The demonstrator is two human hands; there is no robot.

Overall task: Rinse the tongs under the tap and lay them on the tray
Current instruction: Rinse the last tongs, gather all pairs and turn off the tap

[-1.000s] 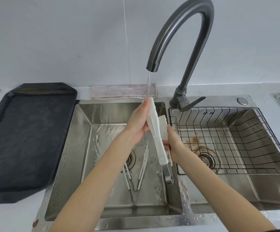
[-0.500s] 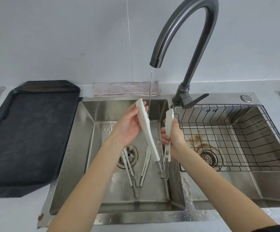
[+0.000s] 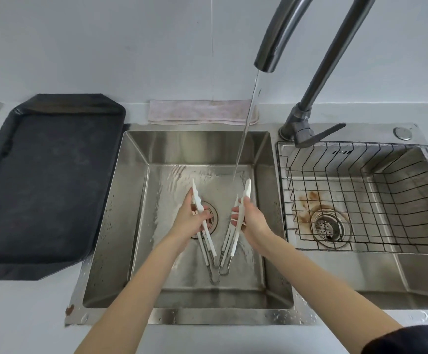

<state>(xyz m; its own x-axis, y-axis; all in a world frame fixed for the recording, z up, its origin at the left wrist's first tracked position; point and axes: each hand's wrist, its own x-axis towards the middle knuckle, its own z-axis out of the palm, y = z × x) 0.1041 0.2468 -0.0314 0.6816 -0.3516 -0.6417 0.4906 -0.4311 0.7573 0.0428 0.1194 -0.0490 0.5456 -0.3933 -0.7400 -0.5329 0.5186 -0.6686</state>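
Both hands are reaching down into the left basin of the sink, each one gripping one arm of the white tongs. The left hand is pinching the left arm just below its scalloped tip, fingers curled around it. The right hand is wrapped around the right arm near its tip in the same way. The tongs are spread wide in a V, tips pointing far and the metal hinge pointing near, low above the basin floor. A second pair of tongs seems to be lying underneath on the floor; the two overlap and are hard to separate. Water is running from the tap and falling between the two tips, just left of the right one, without clearly striking either arm.

Half a second ago the hands were holding the tongs higher, near the basin's rim, with the arms closer together; now they are lower and farther apart. The camera is also closer to the sink now.

The dark tray is sitting on the tabletop left of the sink, well apart from the hands.
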